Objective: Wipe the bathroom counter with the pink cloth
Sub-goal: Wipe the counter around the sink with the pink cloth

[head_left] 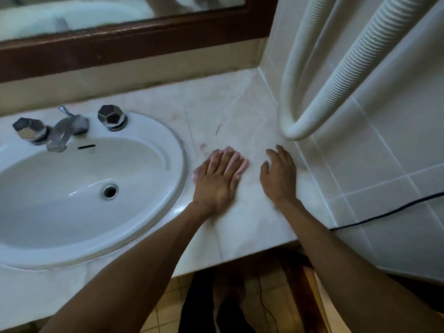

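Fingers (229,159) of the left hand (217,180) are spread flat and pressed down on the small pink cloth (243,166), which lies on the pale veined marble bathroom counter (225,111) just right of the basin. Cloth edges show beyond the fingertips and at the thumb side; the rest is covered by the palm. Slight blur affects this hand.

Right hand (278,174): open, fingers loosely extended, holding nothing, resting palm-down on the counter near the right wall, apart from the cloth. Contact with the surface appears likely but cannot be confirmed at every finger.

White oval ceramic sink (173,140) occupies the left of the counter, with a chrome drain. Two faceted chrome tap handles (111,116) flank a chrome spout (63,133) at its far rim.

White ribbed flexible hose (336,75) hangs in a loop against the white tiled wall (384,152) at right, its lowest bend close above the counter. A thin dark cable (396,211) runs across those tiles. Brown wooden mirror frame (134,42) spans the far wall.
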`<state>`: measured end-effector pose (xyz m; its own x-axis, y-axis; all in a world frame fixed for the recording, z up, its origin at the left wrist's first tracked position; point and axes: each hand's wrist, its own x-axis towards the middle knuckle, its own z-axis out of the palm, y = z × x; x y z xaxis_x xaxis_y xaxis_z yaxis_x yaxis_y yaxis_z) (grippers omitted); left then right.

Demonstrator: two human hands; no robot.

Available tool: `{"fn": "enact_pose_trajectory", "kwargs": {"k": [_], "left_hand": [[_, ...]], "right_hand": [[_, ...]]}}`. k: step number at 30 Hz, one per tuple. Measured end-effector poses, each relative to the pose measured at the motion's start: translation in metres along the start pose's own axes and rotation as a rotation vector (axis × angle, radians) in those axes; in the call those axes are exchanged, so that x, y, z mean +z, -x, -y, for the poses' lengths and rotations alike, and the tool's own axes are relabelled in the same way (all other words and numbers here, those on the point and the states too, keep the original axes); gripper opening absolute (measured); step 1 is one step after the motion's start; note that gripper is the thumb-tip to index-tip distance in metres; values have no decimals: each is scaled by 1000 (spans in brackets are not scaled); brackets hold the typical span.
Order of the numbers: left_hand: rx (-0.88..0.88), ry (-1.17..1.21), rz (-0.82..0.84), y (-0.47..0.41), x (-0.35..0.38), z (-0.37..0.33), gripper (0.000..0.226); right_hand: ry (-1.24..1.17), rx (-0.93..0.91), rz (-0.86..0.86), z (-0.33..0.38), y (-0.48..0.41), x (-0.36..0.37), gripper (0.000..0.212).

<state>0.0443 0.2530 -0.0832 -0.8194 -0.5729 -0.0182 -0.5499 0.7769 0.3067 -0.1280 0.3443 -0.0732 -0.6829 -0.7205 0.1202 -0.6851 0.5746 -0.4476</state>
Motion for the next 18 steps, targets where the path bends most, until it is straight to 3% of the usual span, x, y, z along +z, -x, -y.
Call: {"fn": "enact_pose_trajectory", "kwargs": {"k": [9,13,18], "left_hand": [[-373,131,-56,-105,-17,47,62],[-294,136,-47,-98,-11,48,64],[-205,125,-3,-143,-35,104,60]], "right_hand": [[82,-123,52,46,-58,37,43],[98,-72,39,58,-105,47,43],[162,3,29,63,-150,58,47]]}}
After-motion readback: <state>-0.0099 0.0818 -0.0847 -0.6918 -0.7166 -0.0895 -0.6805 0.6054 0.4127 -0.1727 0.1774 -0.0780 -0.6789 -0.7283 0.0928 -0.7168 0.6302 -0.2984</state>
